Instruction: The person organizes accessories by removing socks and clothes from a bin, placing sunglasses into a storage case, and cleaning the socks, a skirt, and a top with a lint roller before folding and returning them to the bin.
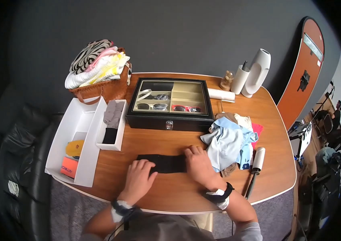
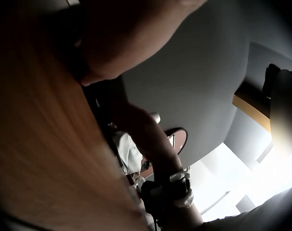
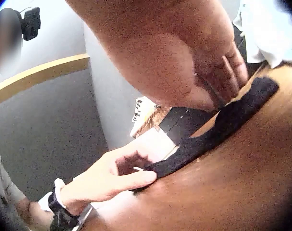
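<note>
A flat, dark black folded cloth (image 1: pixel 163 164) lies crosswise near the front of the wooden table. My left hand (image 1: pixel 139 180) holds its left end, fingers on top and the thumb at the near edge. In the right wrist view that thumb lies along the end of the black cloth (image 3: pixel 203 137). At the opposite end, my right hand (image 1: pixel 201 166) grips the cloth with bent fingers. The right wrist view shows the right hand (image 3: pixel 184 62) close over the cloth's far side, its fingertips partly hidden. The left wrist view is dark, with the left hand (image 2: pixel 131 38) large at the top.
Left of the cloth stand a long white box (image 1: pixel 72 136) and a narrow white box (image 1: pixel 115 145) with grey and black fabric. Behind is a black glasses case (image 1: pixel 150 121). A light blue garment (image 1: pixel 226 138) lies on the right, beside a lint roller (image 1: pixel 258 160).
</note>
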A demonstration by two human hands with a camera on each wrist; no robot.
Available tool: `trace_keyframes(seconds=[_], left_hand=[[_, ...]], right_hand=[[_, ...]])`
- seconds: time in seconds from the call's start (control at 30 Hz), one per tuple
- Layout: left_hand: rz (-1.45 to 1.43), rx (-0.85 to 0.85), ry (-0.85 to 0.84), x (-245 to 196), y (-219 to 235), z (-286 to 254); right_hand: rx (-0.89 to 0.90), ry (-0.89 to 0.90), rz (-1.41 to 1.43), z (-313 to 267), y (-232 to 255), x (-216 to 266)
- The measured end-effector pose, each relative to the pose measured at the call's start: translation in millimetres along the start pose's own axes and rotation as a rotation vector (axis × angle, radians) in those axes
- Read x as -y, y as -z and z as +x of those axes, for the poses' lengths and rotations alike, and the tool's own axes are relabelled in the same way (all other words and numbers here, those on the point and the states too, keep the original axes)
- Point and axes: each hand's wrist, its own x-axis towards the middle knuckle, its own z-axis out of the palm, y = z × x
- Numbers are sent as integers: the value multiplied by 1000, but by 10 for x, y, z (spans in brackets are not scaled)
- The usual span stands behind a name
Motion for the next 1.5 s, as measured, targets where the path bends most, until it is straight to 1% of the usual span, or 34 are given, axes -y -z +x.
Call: trace_keyframes(seconds=[0.03,0.07,0.17,0.23,0.27,0.33,0.37,0.43,0.5,0.53,0.57,0.63,0.67,0.7,0.77,0.8,0.83,0.87,0.9,0.93,0.97,1.0,1.03,1.1,1.17,1.27,1.37,1.47,1.5], left_hand=[[-16,3,5,46,50,-46],[-72,-27,31,59,122,-82],[-222,-13,120,145,306,-236],[-394,-19,263,147,401,-346],[-480,-25,334,166,426,-396],[-631,-140,451,297,390,-532],[-708,-199,507,348,379,-574],[-753,-320,484,409,437,-592],[-782,-376,563,423,572,-597],[-830,-364,590,445,653,-613],[-941,-388,586,370,720,-567],[-1163,-431,575,226,821,-449],[-1232,-353,559,321,815,-489],[-1026,-290,540,341,757,-514],[-619,-162,487,358,656,-548],[-388,-78,470,273,653,-539],[-326,-43,358,221,629,-529],[-263,-9,246,181,604,-519],[-198,24,133,166,586,-513],[-151,165,130,173,575,-530],[-120,221,105,189,545,-548],[-88,275,78,215,500,-560],[-56,329,50,230,468,-573],[-24,313,56,208,437,-609],[3,296,72,185,437,-643],[15,217,81,137,419,-705],[-65,110,143,134,352,-837],[-142,-36,202,102,293,-813],[-128,-9,166,129,302,-792]], right_hand=[[-14,-42,-119,-64,-15,-30],[-2,-51,-114,-114,0,-29],[35,-68,-85,-254,62,22],[66,-67,-48,-380,40,36],[45,-63,5,-426,47,52],[5,-57,108,-516,112,94],[32,-127,218,-552,179,108],[85,-269,433,-640,379,144],[115,-357,540,-672,735,213],[128,-401,593,-698,872,214],[55,-356,577,-755,945,162],[-18,-360,612,-864,1081,67],[-36,-415,632,-885,1166,61],[-48,-428,576,-911,1197,10],[-130,-470,368,-962,1142,-51],[-176,-445,250,-993,1096,-54],[-218,-419,133,-1024,1046,-33],[-201,-411,175,-1066,1006,1],[-145,-390,149,-1161,906,-33],[-95,-369,147,-1222,834,-22],[-47,-346,145,-1267,766,-2],[-3,-318,56,-1326,695,10],[-8,-332,37,-1340,680,16],[-16,-364,-4,-1370,674,22],[-11,-347,2,-1390,698,-23],[-17,-310,19,-1381,698,-65],[-34,-298,39,-1357,680,-78],[-29,-305,56,-1336,708,-105],[-25,-305,60,-1338,730,-128]])
